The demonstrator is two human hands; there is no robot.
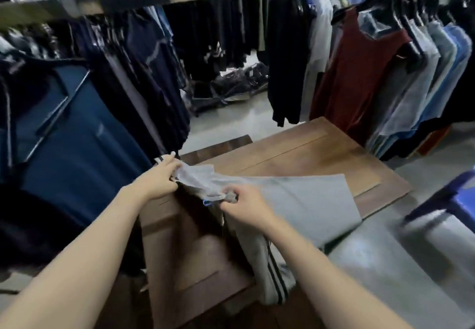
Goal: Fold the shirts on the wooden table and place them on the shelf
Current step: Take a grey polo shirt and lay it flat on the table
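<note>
Right hand and left hand grip shirt, perhaps brushing hanging clothes.

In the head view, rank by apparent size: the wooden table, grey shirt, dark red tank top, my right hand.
Largest: wooden table.
Next: grey shirt and dark red tank top, about alike; the top hangs farther away, so unranked.
Smallest: right hand.

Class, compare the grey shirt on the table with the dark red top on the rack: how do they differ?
The grey shirt has a striped sleeve; the dark red top is sleeveless. The grey shirt lies partly spread on the wooden table; the dark red top hangs from a hanger. The left hand and right hand grip the grey shirt; nobody touches the dark red top. Both are tops.
</note>
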